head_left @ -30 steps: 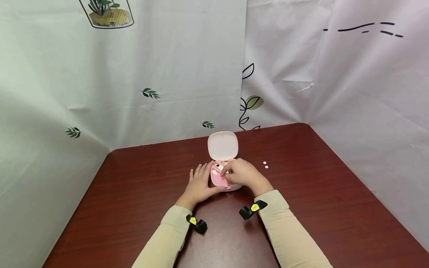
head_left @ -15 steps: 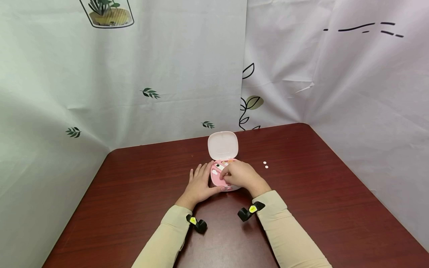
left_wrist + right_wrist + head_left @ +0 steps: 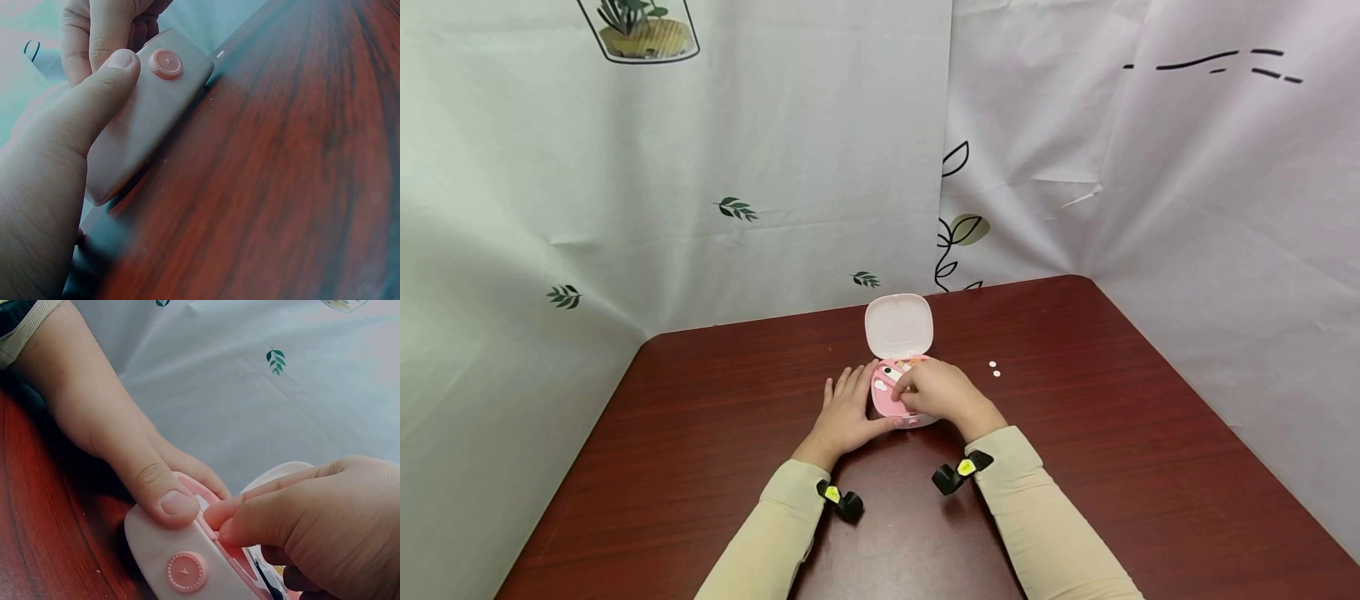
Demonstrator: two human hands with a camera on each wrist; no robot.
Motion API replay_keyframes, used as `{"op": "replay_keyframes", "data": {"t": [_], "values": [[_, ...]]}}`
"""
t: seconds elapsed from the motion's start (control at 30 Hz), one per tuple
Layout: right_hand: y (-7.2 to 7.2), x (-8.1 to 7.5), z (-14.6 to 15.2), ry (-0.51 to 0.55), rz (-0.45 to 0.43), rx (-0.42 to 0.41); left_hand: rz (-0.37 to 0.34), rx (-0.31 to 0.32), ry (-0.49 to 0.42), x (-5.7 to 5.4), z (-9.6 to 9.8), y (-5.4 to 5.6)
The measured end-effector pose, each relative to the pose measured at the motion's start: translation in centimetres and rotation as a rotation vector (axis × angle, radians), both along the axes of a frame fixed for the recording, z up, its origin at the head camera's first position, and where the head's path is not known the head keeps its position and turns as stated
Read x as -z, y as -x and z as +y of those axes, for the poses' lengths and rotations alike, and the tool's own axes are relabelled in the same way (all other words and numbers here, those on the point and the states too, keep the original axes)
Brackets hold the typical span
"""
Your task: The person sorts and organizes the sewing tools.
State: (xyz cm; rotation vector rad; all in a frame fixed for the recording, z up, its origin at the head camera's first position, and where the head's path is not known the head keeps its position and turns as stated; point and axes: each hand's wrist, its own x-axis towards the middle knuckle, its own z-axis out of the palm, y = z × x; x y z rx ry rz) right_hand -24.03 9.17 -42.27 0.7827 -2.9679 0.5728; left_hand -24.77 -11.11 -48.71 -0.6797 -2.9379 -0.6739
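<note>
A small pink-and-white pill box (image 3: 889, 407) stands on the table with its white lid (image 3: 898, 327) raised behind it. A round pink button (image 3: 166, 64) sits on its front wall. My left hand (image 3: 844, 417) lies against the box's left side, fingers straight and spread, with the thumb (image 3: 178, 503) resting on the front edge. Over the pink interior, my right hand (image 3: 946, 392) has thumb and index tips together. In the right wrist view, those fingertips (image 3: 228, 528) touch the pink inner part; anything between them is hidden. My right hand also covers much of the interior.
Two small white round pieces (image 3: 995, 368) lie on the dark red table (image 3: 1112, 417) to the right of the box. White printed curtains (image 3: 805, 167) hang behind and beside the table. A black wrist camera (image 3: 951, 479) is strapped to each sleeve.
Over the first half second my right hand shifted slightly leftward and down over the box; it has stayed there since. My left hand and the box have not moved.
</note>
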Motion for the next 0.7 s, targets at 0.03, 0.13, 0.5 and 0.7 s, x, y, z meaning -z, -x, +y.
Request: {"op": "replay_keyframes", "data": {"t": [0.03, 0.13, 0.5, 0.7], "values": [[0.0, 0.0, 0.0, 0.003, 0.001, 0.000, -0.003, 0.000, 0.000, 0.0, 0.0, 0.0], [-0.1, -0.1, 0.0, 0.009, 0.001, -0.001, -0.001, -0.001, 0.000, 0.0, 0.0, 0.0], [0.6, 0.2, 1.3, 0.167, 0.175, 0.128, -0.017, -0.004, -0.002, -0.1, 0.0, -0.1], [1.9, 2.3, 4.4, 0.232, 0.244, 0.467, -0.024, -0.010, -0.010, 0.0, 0.0, -0.1]]}}
